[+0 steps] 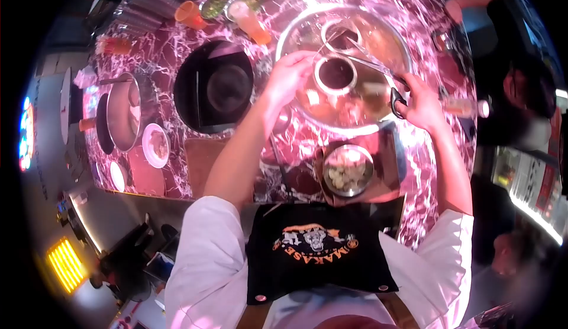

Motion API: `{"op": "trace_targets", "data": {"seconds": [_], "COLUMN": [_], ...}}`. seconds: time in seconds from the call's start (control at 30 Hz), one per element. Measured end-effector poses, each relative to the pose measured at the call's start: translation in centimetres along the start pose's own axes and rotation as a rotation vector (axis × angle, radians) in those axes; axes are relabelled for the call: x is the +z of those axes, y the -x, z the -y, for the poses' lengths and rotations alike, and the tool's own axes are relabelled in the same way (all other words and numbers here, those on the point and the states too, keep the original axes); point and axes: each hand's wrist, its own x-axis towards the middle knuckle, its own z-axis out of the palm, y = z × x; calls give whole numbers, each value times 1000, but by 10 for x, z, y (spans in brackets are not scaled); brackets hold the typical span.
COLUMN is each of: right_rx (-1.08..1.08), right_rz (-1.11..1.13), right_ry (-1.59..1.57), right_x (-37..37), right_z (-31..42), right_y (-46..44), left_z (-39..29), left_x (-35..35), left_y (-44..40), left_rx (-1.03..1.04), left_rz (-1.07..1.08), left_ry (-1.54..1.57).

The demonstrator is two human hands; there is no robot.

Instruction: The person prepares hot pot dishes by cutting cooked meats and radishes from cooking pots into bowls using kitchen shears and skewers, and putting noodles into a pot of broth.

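Observation:
My right hand (pixel 421 103) grips scissors (pixel 378 67) by their black handles. Their blades reach left over the cup of dark liquid at the far side (pixel 350 34). My left hand (pixel 291 76) is pinched closed beside the nearer cup of dark liquid (pixel 336 76). A thin stick (pixel 327 44) seems to run from its fingertips toward the far cup, near the blade tips. Both cups stand within a large round metal tray (pixel 283 40) that holds pale and orange pieces of food in liquid. What the blades touch is too small to make out.
A metal bowl of pale chunks (pixel 349 172) stands near the front edge. Left of my arm are a black round pan (pixel 188 92), a steel pot (pixel 112 119) and a white bowl (pixel 147 151). Orange cups (pixel 189 14) stand at the back. People are at the right.

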Motion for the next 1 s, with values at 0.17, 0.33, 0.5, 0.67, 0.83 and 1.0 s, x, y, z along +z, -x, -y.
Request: {"op": "trace_targets", "data": {"seconds": [0.17, 0.33, 0.5, 0.67, 0.83, 1.0], "right_rx": [129, 335, 469, 479, 534, 499], "right_rz": [-16, 56, 107, 136, 113, 85], "right_ry": [-147, -212, -129, -23, 60, 15], "right_x": [27, 55, 81, 82, 73, 95], "right_z": [51, 101, 126, 137, 162, 134], "right_y": [126, 228, 287, 305, 302, 287], "left_z": [47, 107, 149, 172, 168, 164], "left_x": [-5, -7, -13, -18, -17, -14], "left_y": [100, 178, 222, 225, 227, 226], "left_rx": [-237, -418, -541, -593, -583, -569], "left_rz": [216, 334, 389, 399, 404, 374], "left_ry": [121, 182, 287, 316, 251, 137]}}
